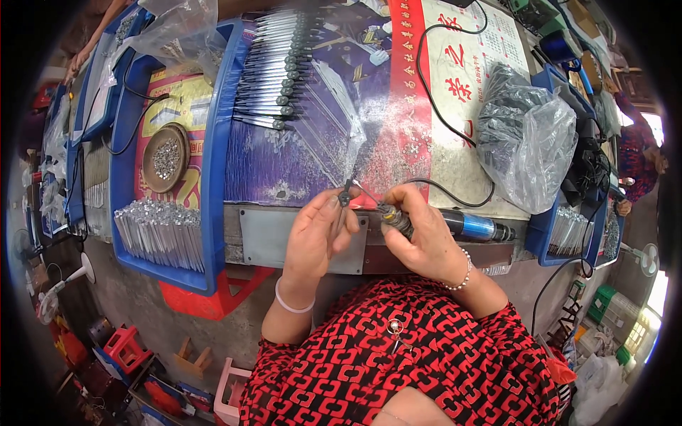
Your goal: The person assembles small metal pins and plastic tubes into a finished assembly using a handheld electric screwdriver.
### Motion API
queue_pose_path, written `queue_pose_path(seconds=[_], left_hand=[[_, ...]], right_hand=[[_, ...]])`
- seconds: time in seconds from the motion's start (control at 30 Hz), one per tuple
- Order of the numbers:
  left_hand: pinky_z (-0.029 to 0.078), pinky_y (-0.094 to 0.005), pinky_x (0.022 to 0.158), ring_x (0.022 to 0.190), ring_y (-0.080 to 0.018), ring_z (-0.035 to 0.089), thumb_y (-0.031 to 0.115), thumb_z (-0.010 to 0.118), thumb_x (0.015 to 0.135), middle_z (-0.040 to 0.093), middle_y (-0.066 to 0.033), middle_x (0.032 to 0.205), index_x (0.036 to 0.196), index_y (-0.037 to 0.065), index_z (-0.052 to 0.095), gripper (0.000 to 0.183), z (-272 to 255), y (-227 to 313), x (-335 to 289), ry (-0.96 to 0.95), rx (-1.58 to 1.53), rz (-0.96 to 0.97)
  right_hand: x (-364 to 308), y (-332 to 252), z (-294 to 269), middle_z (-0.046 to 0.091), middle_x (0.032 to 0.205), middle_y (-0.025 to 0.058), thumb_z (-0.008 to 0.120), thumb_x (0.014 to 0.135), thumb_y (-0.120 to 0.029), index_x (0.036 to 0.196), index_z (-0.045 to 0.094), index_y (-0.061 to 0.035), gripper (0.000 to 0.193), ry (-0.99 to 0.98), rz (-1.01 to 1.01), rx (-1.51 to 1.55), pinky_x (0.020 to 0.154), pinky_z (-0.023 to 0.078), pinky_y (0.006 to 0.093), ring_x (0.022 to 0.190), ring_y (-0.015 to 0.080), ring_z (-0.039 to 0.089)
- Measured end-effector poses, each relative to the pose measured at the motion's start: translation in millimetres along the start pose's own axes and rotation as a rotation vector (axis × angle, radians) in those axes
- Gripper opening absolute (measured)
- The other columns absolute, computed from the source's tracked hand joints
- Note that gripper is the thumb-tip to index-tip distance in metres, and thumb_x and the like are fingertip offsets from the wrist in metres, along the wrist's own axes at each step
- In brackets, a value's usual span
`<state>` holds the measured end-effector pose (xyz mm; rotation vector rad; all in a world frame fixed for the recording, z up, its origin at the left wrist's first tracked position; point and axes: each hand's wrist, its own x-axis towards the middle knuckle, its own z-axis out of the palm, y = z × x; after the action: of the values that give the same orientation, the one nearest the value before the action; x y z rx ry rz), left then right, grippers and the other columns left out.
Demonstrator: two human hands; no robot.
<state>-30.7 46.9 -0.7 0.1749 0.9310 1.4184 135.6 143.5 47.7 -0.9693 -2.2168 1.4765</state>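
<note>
At the near edge of the bench, my left hand (311, 231) is closed on a small part with a black head (345, 197); the rest is mostly hidden by the fingers. My right hand (430, 238) wraps round an electric screwdriver (474, 226) with a blue body, and its thin bit reaches the black head. Beyond my hands, a row of slim silver rods with black round ends (273, 78) lies on the printed bench cover (298, 163). Loose tiny metal pieces (413, 148) are scattered near the middle.
On the left, a blue tray (220, 142) holds a round bowl (182, 170) of tiny metal parts and many upright silver strips (160, 234). A clear bag of black parts (515, 128) sits at the right, beside another blue tray (543, 234). A black cable (426, 78) crosses the bench.
</note>
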Motion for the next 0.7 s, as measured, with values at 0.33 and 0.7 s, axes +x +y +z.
queue_pose_path(seconds=[0.33,0.7], left_hand=[[0.033,-0.0187,0.043,0.049,-0.0069,0.045,0.023,0.042,0.100,0.060,-0.0086,0.075,0.119,-0.001,0.051,0.032,3,-3,-2,0.006,0.053,0.033],[0.040,-0.0187,0.056,0.061,-0.0051,0.051,0.018,0.050,0.097,0.062,-0.0055,0.083,0.119,0.001,0.050,0.028,-5,-4,-10,0.064,0.297,0.132]], right_hand=[[5,2,3,0.061,0.092,0.0180,0.061,0.081,-0.009,0.110,0.049,-0.0009,0.033,0.082,-0.031,-0.055,0.072,0.048,0.0376,0.084,0.0348,0.063],[-6,46,-69,0.060,0.096,0.0198,0.057,0.083,-0.006,0.110,0.049,-0.0031,0.029,0.261,0.115,-0.623,0.076,0.046,0.0434,0.090,0.0403,0.058]])
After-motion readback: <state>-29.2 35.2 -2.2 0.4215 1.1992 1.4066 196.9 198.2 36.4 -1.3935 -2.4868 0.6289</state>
